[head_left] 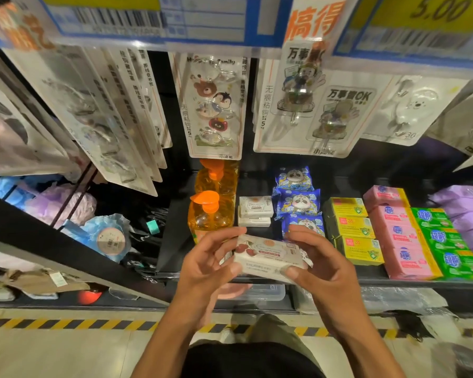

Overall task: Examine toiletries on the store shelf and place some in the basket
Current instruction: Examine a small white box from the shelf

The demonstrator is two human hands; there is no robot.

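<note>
Two hands are on one item: I see the left hand (205, 264) and the right hand (325, 266) gripping a white pack (268, 256) with a cherry print, one at each end, thumbs on the near edge and fingers curled over the far side. The pack is held level in the air, just in front of the black shelf (172, 241), touching nothing but the hands. On the shelf behind it, left to right: two orange pump bottles (210, 214), one behind the other; two stacked white boxes (256, 207); three blue panda packs (298, 204) in a row front to back; yellow boxes (350, 227); pink bars (402, 241); green bars (445, 246). The left fingers hide the lower part of the front bottle from my view. Hook cards (216, 105) hang above the shelf, under a rail of price tags (421, 20). Striped hazard tape (66, 323) runs along the floor (66, 356) below.
</note>
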